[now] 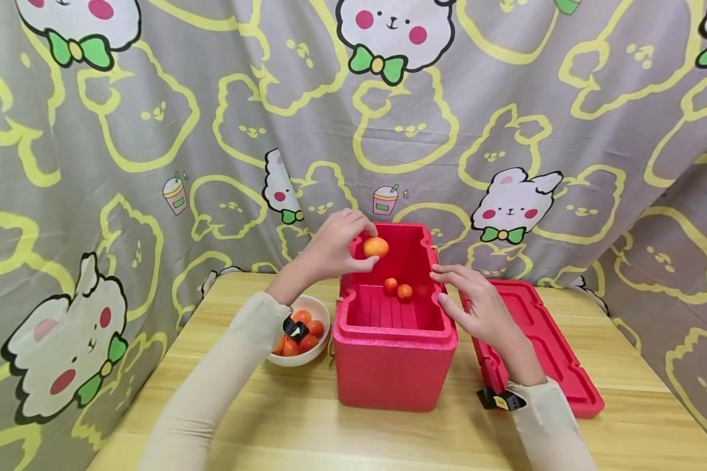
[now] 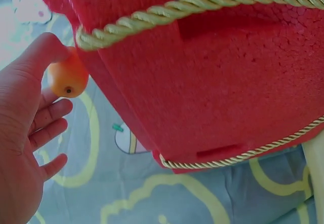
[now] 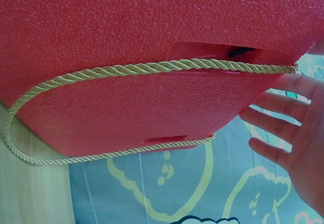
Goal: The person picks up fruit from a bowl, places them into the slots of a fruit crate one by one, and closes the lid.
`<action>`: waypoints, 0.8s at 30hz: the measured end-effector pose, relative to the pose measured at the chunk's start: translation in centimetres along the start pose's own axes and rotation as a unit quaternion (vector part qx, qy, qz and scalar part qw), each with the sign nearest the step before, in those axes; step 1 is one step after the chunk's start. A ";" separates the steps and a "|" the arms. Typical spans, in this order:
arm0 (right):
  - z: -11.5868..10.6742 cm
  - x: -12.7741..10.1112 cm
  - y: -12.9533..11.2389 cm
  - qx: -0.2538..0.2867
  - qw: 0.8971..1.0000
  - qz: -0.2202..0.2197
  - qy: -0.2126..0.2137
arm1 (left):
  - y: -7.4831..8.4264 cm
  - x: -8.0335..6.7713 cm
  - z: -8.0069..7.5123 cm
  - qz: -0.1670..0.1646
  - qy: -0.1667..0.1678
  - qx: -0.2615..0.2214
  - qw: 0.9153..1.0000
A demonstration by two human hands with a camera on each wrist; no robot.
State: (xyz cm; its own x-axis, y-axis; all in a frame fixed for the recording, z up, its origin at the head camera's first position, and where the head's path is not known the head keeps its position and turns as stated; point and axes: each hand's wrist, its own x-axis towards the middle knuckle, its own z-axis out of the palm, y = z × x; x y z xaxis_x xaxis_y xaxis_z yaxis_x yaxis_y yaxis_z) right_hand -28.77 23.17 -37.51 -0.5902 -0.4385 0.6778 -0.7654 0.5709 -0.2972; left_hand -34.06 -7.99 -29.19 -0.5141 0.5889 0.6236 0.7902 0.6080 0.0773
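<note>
A red foam box [image 1: 395, 356] stands open on the wooden table [image 1: 306, 432]. Two small red-orange fruits [image 1: 397, 288] lie on its ribbed floor. My left hand [image 1: 362, 248] pinches an orange fruit [image 1: 376, 247] over the box's left rim; in the left wrist view the fruit [image 2: 68, 78] sits between thumb and fingertip of that hand [image 2: 25, 133], beside the box wall [image 2: 212, 82]. My right hand [image 1: 448, 284] is at the box's right rim with its fingers [image 3: 276, 122] straight and spread, holding nothing.
Left of the box, a white bowl [image 1: 324, 320] holds several red and orange fruits. The red lid [image 1: 542, 340] lies flat to the box's right. A yellow rope handle [image 3: 152, 69] hangs along the box's side. A cartoon-print curtain [image 1: 212, 131] closes off the back and sides.
</note>
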 end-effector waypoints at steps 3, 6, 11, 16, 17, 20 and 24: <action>0.0 0.0 0.0 -0.001 1.000 -0.001 0.001 | 0.6 0.5 0.2 0.013 -0.015 0.027 0.999; 0.0 0.1 0.0 -0.002 1.000 -0.002 0.001 | 0.9 0.8 0.4 0.015 -0.033 0.045 0.998; 0.0 0.2 0.0 -0.002 1.000 -0.001 0.000 | 0.9 1.0 0.8 0.014 -0.057 0.059 0.997; 0.1 0.1 0.1 -0.002 1.000 0.000 0.000 | 0.7 0.8 1.4 0.014 -0.066 0.066 0.995; 0.1 0.1 0.1 -0.003 1.000 0.000 0.000 | 0.7 0.7 1.5 0.015 -0.068 0.066 0.995; 0.1 0.1 0.0 -0.003 1.000 0.002 -0.001 | 0.6 0.6 1.8 0.021 -0.071 0.066 0.995; 0.1 0.0 0.0 -0.003 1.000 0.001 -0.001 | 0.5 0.4 2.2 0.023 -0.072 0.068 0.995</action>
State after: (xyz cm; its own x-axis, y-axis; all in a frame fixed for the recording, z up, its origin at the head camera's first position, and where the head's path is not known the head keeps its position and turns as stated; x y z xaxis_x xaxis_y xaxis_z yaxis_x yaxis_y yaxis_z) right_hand -28.82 23.09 -37.57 -0.5927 -0.4379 0.6760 -0.7624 0.5756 -0.2956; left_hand -34.59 -6.27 -30.64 -0.5282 0.6826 0.5050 0.7666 0.6391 -0.0621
